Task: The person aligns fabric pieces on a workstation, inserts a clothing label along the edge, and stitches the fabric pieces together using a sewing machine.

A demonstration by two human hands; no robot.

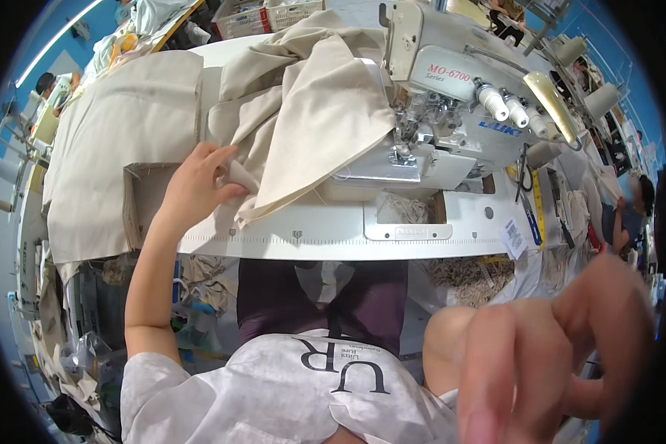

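My left hand (198, 185) rests on the white sewing table (333, 233) and pinches a fold of beige cloth (311, 118). That cloth lies bunched across the table and reaches under the presser foot of the white overlock sewing machine (451, 96). My right hand (555, 355) is raised close to the camera at the lower right, blurred, with its fingers spread and nothing in it.
A stack of flat beige fabric pieces (118, 140) lies left of the table. Thread cones (499, 103) stand on the machine, and scissors (529, 214) lie at the table's right. White baskets (266, 15) sit at the back. Another person (633, 214) sits at the far right.
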